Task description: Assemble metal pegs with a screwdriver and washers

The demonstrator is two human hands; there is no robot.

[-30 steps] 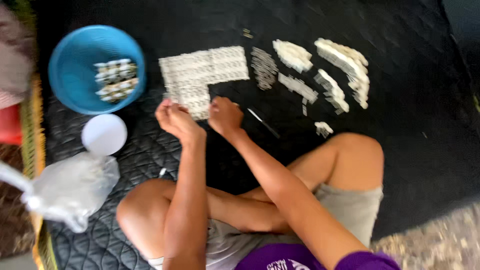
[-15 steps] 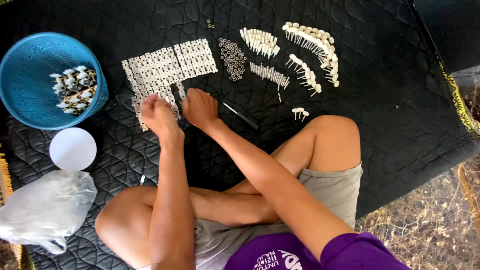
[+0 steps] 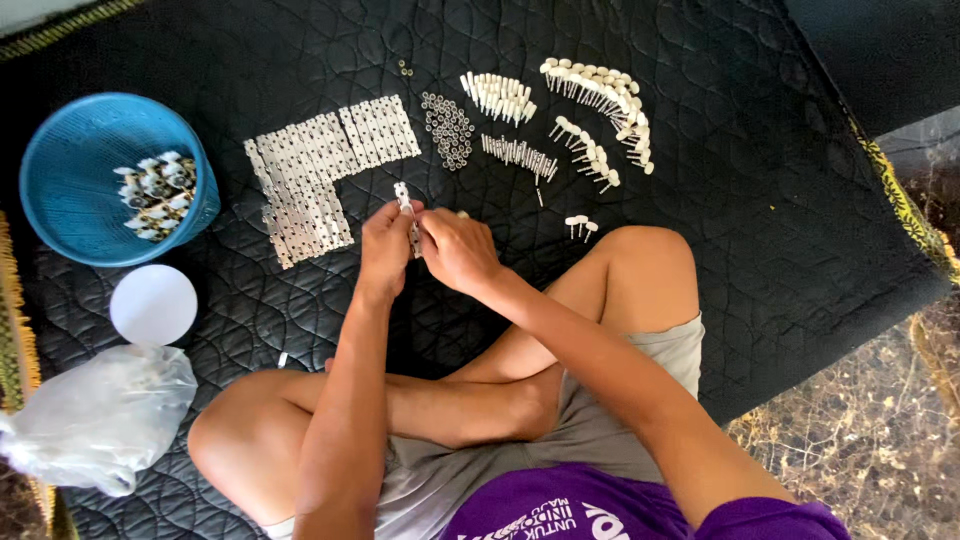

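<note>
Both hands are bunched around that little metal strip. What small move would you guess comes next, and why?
Probably the right hand reaches for one of the white-headed pins lying just beside it. Both hands pinch the small metal strip in front of the left hand, and the pins are the nearest loose parts.

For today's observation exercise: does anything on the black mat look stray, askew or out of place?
Mostly orderly. Two tiny rings lie apart from the ring pile, and three white pegs sit alone by the knee, away from the peg rows. Both hands hold a small metal strip.

One basket (image 3: 60,215), one lid (image 3: 153,304), one bag (image 3: 95,415)
</note>
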